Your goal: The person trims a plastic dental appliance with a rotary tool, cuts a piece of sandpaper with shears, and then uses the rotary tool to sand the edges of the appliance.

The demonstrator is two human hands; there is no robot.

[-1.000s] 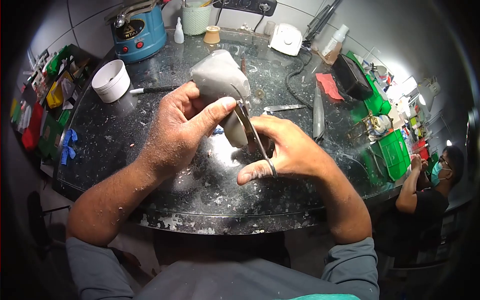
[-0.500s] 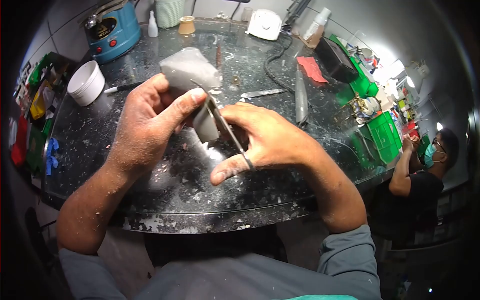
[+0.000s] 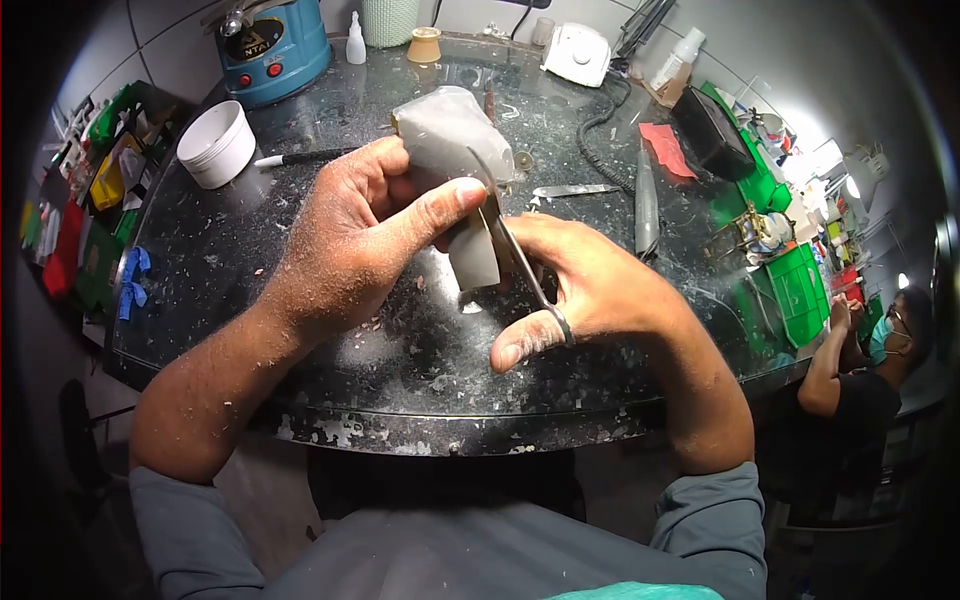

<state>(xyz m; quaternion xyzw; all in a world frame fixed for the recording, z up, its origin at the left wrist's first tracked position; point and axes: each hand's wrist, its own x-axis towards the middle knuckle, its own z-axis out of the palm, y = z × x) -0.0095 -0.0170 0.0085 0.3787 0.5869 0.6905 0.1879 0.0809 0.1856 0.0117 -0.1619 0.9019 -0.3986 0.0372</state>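
Observation:
My left hand (image 3: 350, 225) pinches a translucent grey plastic sheet (image 3: 455, 130) between thumb and fingers. A strip of the sheet hangs below the thumb. My right hand (image 3: 610, 275) is closed on a pair of scissors (image 3: 520, 255), its thumb through the handle ring. One slim blade lies across the front of the sheet, right beside my left thumb; the other blade is mostly hidden. Fine pale dust covers my left hand and forearm.
Dark, debris-speckled bench (image 3: 400, 385). White bowl (image 3: 215, 150), marker (image 3: 300, 157) and blue machine (image 3: 272, 65) lie left. A flat metal blade tool (image 3: 577, 190), corded grey handpiece (image 3: 647, 205), red sheet (image 3: 667, 150) and green tray (image 3: 797, 295) are right. A masked co-worker (image 3: 860, 390) sits far right.
The whole view has shifted, so bench and hands appear further right. The sheet is tilted slightly differently; both hands keep their hold on the sheet and scissors.

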